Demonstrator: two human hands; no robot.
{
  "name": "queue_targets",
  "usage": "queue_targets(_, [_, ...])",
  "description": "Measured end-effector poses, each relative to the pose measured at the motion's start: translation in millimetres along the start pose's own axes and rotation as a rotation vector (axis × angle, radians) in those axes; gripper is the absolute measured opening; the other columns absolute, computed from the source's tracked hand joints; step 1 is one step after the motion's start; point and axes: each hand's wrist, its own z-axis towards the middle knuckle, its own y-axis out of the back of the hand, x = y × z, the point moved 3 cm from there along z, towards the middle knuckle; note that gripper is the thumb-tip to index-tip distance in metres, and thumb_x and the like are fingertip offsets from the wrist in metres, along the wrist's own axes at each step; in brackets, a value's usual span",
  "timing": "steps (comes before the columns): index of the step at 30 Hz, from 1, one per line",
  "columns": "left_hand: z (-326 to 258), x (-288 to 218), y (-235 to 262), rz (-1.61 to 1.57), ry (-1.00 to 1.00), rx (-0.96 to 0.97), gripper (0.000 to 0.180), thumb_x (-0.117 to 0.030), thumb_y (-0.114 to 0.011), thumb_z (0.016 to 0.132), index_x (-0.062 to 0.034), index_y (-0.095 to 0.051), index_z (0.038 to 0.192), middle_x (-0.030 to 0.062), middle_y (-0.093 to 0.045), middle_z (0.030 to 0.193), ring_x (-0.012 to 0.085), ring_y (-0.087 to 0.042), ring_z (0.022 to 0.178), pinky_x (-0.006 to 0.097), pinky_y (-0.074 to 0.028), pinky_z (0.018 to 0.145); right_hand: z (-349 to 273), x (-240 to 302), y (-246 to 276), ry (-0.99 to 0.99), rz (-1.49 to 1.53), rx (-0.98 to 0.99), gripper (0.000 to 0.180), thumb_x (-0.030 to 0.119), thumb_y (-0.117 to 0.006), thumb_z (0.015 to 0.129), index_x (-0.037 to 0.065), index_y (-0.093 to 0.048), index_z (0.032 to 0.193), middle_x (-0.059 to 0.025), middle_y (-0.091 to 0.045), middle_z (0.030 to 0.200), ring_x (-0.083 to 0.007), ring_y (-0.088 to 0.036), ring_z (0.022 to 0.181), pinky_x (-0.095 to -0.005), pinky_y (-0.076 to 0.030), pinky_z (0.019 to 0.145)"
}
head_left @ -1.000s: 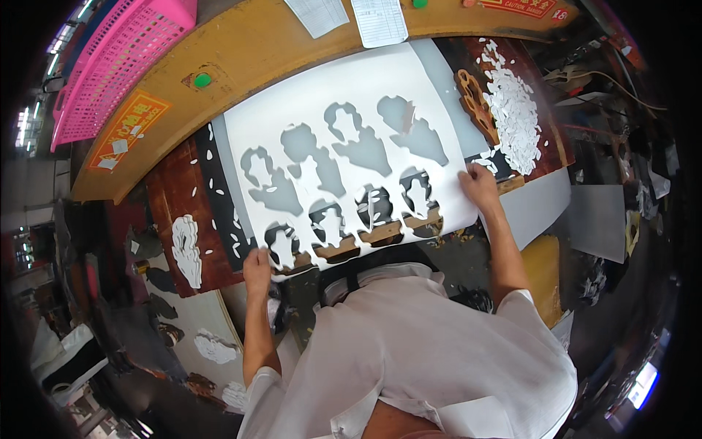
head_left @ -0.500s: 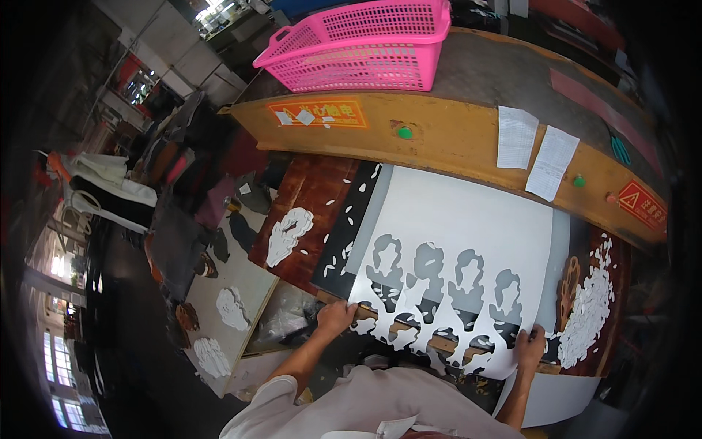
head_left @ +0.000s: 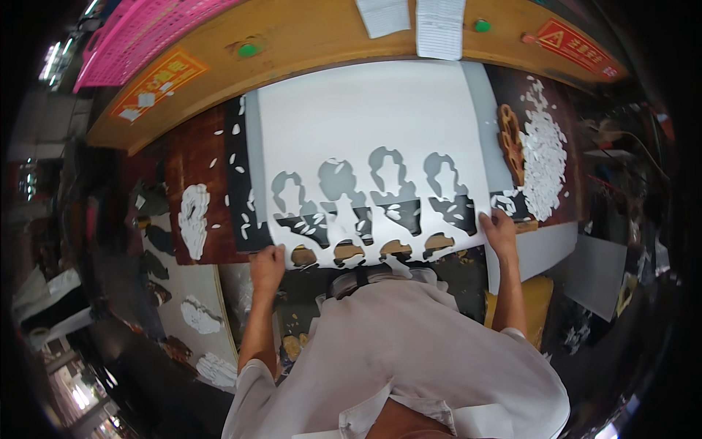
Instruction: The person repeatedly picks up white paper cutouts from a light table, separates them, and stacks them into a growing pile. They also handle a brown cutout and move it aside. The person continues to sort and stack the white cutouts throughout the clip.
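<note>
A broad white sheet (head_left: 365, 110) lies across a grey board (head_left: 499, 157) and a black strip. Its near part is perforated with several sole-like cut-out shapes, through which the grey and black surfaces show. My left hand (head_left: 268, 268) is closed on the sheet's near left corner, fingers pinched together. At the near right corner my right hand (head_left: 499, 234) grips the edge in the same way. The sheet's near edge hangs over the wooden table edge, close to my body. Small white scraps (head_left: 393, 214) lie in and around the cut-outs.
A heap of white scraps (head_left: 545, 161) lies right of a brown wavy frame with holes (head_left: 510, 143). Stacked white cut pieces (head_left: 194, 219) sit at left. Across the back runs a yellow machine beam (head_left: 314, 47) with green buttons, papers and a pink basket (head_left: 139, 36).
The view has turned and tilted down, so the basket and beam sit higher and further left. Both hands still hold the sheet's near corners, and its near edge now appears closer to my body.
</note>
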Motion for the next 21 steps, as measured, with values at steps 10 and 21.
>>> queue_targets(10, [-2, 37, 5, -0.672, 0.204, 0.259, 0.033, -0.034, -0.068, 0.106, -0.0059, -0.075, 0.091, -0.0051, -0.059, 0.075, 0.0052, -0.047, 0.072, 0.029, -0.039, 0.061, -5, -26, 14, -0.104, 0.148, 0.073, 0.033, 0.030, -0.080, 0.093, 0.001, -0.069, 0.082, -0.0034, -0.065, 0.071, -0.0124, -0.054, 0.065, -0.0355, -0.045, 0.060])
queue_targets(21, [11, -38, 22, -0.028, -0.069, -0.270, 0.044, -0.036, -0.070, 0.100, -0.0031, -0.068, 0.129, 0.0271, -0.067, 0.126, 0.0475, -0.064, 0.116, 0.053, -0.053, 0.098, 89, 17, 84, 0.271, -0.121, -0.334, 0.072, 0.050, -0.078, 0.089, -0.003, -0.067, 0.136, -0.0275, -0.070, 0.121, -0.0361, -0.070, 0.107, -0.0423, -0.055, 0.093])
